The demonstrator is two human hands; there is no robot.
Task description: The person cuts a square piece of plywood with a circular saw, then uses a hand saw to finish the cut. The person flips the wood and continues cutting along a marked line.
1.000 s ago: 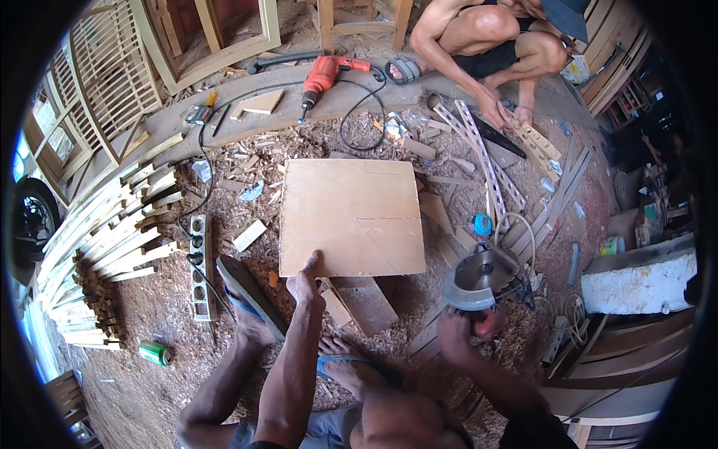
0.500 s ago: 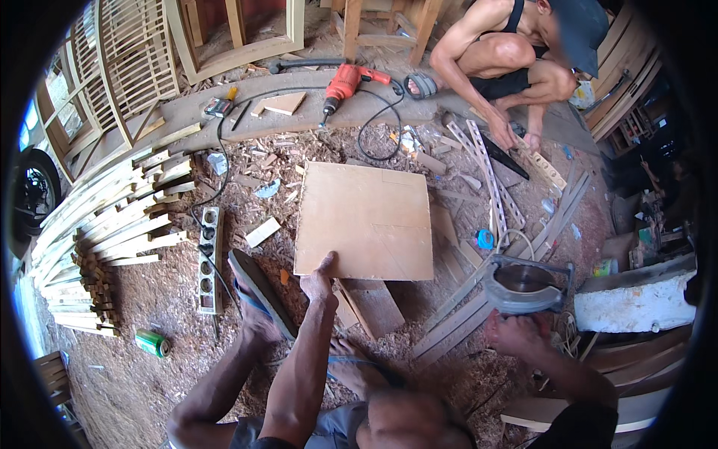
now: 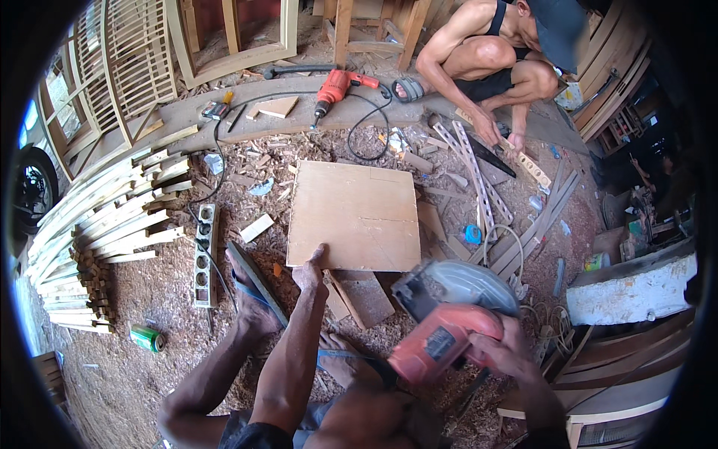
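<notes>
Your left hand (image 3: 309,271) gripped the near edge of the rectangular board (image 3: 355,209) — thumb on the upper face. The board was in front of you, over wood offcuts (image 3: 366,295) on the shavings-covered floor (image 3: 134,385). Your right hand (image 3: 505,348) was closed around the handle of 1 red circular saw (image 3: 441,344), near the board's right corner; contact could not be determined. 1 red drill (image 3: 334,88) lay beyond the board.
</notes>
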